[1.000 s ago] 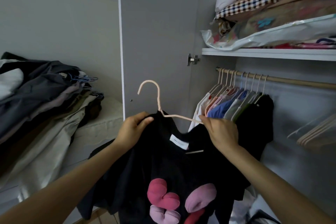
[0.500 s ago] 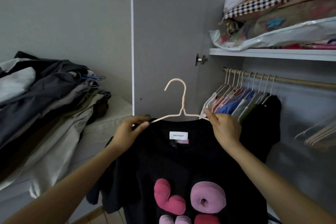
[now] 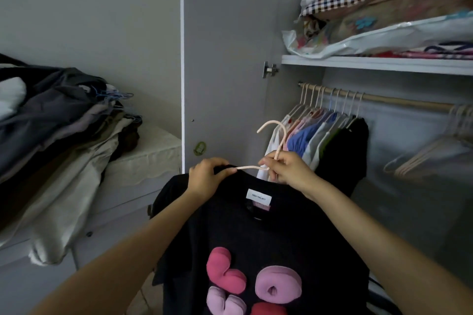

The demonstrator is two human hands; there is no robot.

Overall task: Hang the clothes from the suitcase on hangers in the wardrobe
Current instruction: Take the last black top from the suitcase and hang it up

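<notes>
Black fabric fills the lower centre of the frame: the shirt [image 3: 268,238] hangs on a pale pink hanger [image 3: 275,146], front print toward the camera.

**Hands.** The left hand [image 3: 204,179] pinches the shirt's shoulder together with the hanger's left arm, fingers curled and closed on both. The right hand [image 3: 289,169] grips the hanger at the base of its neck, fingers curled round the wire. The hanger's right arm is hidden under fabric and behind that hand.

**Hanger.** The hook rises from the right hand and curls toward frame left, its open end pointing at the wardrobe door [image 3: 225,59]. The hanger's long axis runs roughly left to right across the frame, tilted slightly.

**Target.** The rod [image 3: 384,98] lies in the upper right, above and beyond the right hand, running from centre toward the right edge. Hung garments [image 3: 314,135] crowd its left end; a bare stretch of rod follows, then empty hangers [image 3: 419,156] at far right.

**Governing relation.** The hook sits below the rod and left of the bare stretch. The right hand is nearer the rod and already holds the neck, so it is likely the carrying hand. The hanger's long axis probably needs turning across the rod before the hook can seat.

**Other items.** A clothes pile [image 3: 56,125] occupies the left; bedding [image 3: 384,7] sits on the shelf [image 3: 371,64] at upper right.
</notes>
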